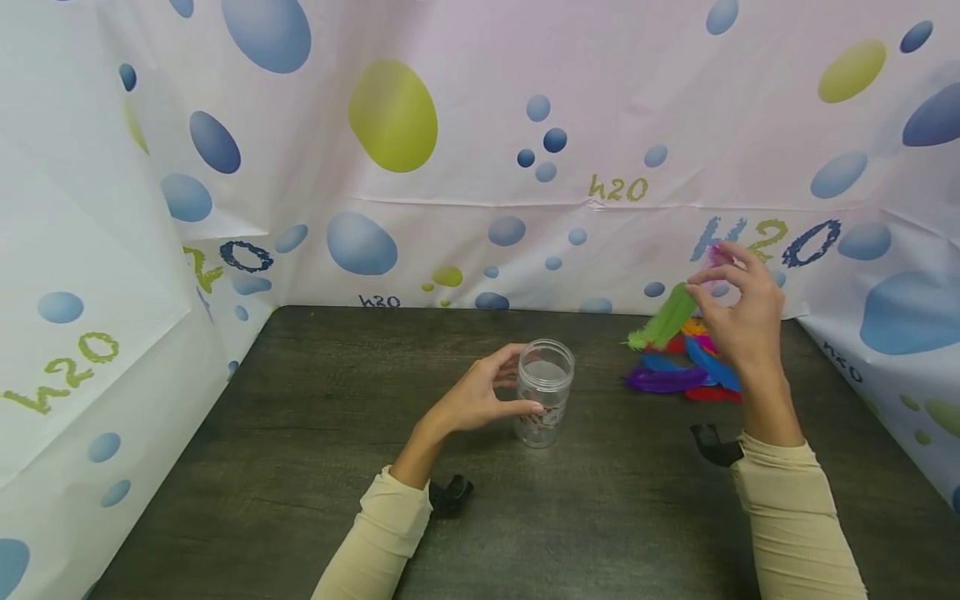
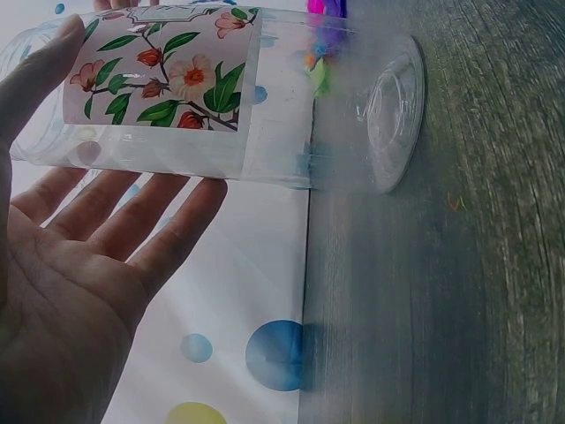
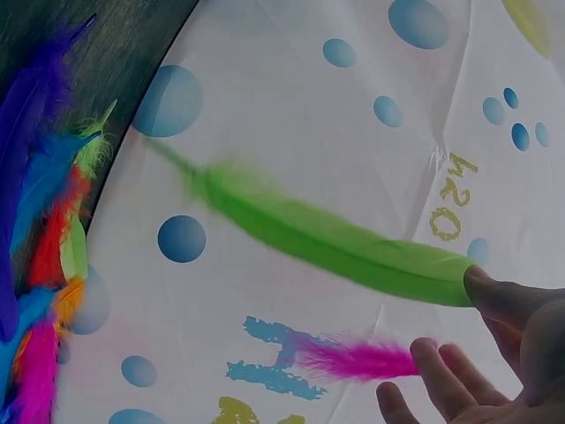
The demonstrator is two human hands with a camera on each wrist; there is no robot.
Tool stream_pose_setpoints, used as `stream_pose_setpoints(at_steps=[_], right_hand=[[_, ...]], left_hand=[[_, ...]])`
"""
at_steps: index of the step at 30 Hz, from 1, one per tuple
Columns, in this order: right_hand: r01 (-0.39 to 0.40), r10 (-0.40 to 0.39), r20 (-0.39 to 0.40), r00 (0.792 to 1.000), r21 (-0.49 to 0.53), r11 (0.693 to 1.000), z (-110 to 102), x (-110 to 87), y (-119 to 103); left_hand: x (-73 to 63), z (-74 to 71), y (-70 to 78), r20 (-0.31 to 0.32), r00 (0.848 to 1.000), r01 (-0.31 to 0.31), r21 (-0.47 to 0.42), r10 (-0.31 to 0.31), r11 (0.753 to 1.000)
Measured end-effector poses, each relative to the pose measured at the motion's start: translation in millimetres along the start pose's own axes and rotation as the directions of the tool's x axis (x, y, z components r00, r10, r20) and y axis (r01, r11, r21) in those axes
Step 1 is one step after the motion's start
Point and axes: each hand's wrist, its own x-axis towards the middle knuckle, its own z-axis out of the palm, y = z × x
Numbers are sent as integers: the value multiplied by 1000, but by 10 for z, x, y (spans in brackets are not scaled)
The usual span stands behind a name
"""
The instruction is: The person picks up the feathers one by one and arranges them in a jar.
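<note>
My left hand (image 1: 474, 398) holds a clear plastic jar (image 1: 542, 400) that stands upright on the table, its top open. The thumb lies over a flower-printed label (image 2: 168, 75), while the fingertips touch the jar's other side. Over the right side of the table, my right hand (image 1: 750, 312) is raised. It pinches a green feather (image 3: 335, 247) by one end between thumb and finger. A smaller pink feather (image 3: 362, 358) sticks out from among the other fingers of that hand. Below lies a loose pile of feathers, with a purple feather (image 1: 666, 380) at its near left.
Blue feathers (image 1: 712, 364), red feathers (image 1: 712, 394) and orange ones lie in the pile near the back right of the dark wooden table (image 1: 315, 433). A white sheet (image 1: 465, 108) with coloured spots hangs behind the table and along both sides.
</note>
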Motion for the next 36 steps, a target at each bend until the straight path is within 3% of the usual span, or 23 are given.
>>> stream_pose_setpoints(at_steps=[14,26,36], right_hand=[[-30,35,56,998,-81,996,-39,-9,5],[22,-17,174,985,-24,999,-18,0,14],[29,-27,139,990,-14,999,27,-5,-30]], left_hand=[[3,8,20,3,1000,1,-4,-1,1000],[13,4,28,5,1000,6,-4,-6,1000],[25,-2,23,2,1000,-2,-5,2,1000]])
